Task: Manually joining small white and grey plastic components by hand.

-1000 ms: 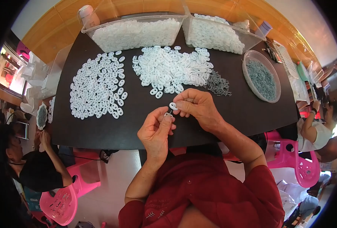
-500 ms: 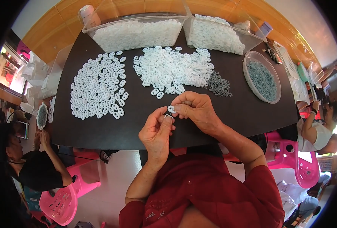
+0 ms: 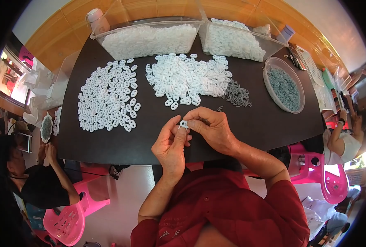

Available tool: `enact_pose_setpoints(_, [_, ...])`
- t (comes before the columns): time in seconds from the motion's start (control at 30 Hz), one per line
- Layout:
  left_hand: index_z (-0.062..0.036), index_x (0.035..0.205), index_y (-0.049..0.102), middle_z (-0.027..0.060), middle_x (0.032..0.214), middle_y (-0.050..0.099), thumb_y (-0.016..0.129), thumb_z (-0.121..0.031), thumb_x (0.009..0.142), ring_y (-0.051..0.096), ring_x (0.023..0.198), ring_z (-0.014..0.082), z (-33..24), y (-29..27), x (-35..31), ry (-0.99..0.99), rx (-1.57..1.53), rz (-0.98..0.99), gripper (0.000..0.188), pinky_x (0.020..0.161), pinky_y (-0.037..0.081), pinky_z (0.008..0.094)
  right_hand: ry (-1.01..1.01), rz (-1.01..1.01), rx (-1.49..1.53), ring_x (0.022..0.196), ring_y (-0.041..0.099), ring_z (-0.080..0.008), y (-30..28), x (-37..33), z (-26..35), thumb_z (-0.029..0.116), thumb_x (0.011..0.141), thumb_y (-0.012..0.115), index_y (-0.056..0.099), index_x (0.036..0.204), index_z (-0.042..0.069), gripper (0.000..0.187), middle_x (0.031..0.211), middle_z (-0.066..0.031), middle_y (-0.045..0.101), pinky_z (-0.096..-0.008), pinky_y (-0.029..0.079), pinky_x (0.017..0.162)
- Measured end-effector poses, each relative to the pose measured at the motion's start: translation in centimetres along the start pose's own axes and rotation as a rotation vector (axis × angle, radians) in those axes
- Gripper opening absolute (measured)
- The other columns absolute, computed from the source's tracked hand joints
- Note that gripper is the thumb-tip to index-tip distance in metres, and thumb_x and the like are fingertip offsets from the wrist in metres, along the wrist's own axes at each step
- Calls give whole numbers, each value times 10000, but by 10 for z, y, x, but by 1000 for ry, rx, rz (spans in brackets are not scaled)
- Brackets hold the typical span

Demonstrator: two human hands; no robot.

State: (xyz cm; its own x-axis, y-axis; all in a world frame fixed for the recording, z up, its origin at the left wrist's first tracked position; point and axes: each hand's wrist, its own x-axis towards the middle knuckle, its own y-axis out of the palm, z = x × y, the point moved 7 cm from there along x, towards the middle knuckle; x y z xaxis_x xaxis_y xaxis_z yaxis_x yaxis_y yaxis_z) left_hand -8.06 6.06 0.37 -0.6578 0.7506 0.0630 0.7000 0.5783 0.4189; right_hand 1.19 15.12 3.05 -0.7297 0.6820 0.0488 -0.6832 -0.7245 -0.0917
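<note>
Above the near middle of the dark table, my left hand (image 3: 171,146) and my right hand (image 3: 213,128) meet at the fingertips. Between them is a small white two-holed plastic piece (image 3: 184,123), pinched by thumb and finger on both sides; its lower part is covered by my left thumb. Just beyond my hands spreads a heap of similar white pieces (image 3: 187,76). Right of that heap lies a small pile of short grey pins (image 3: 238,94), with a few stray pins (image 3: 220,108) closer to my right hand.
Oval white two-holed pieces (image 3: 106,96) are spread at left. Two clear bins (image 3: 150,25) of white parts stand at the back. A round clear tray (image 3: 302,101) holds grey pins at right. A person (image 3: 38,173) sits at left, another (image 3: 341,144) at right, near pink chairs (image 3: 335,185).
My right hand has come slightly down and left, closing against my left fingertips. The white piece sits lower, and the grey pin seen under it earlier no longer shows.
</note>
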Motion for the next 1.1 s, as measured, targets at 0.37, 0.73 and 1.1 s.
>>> enact_pose_setpoints(0.37, [78, 1115, 597, 86, 843, 630, 577, 2, 901, 575, 663, 109, -4, 5, 4, -26, -95, 27, 228, 572, 489, 218, -233, -59, -354, 676, 524, -181, 1, -10, 22, 26, 731, 672, 600, 970, 26, 250, 780, -61, 530, -302, 445, 591])
enact_pose_setpoints(0.73, [87, 1097, 609, 121, 888, 656, 554, 14, 906, 590, 666, 124, -4, 7, 0, -132, -161, 9, 212, 607, 506, 230, -584, -158, -542, 666, 507, -185, 2, -17, 37, -5, 693, 710, 614, 969, 17, 293, 772, -59, 572, -296, 433, 581])
enact_pose_setpoints(1.1, [72, 1091, 622, 94, 893, 657, 605, -44, 898, 594, 719, 108, -7, 6, -1, -62, -130, 93, 226, 651, 502, 220, -731, -212, -619, 659, 536, -208, 8, -25, 41, 1, 662, 725, 606, 980, -2, 340, 826, -80, 605, -312, 443, 585])
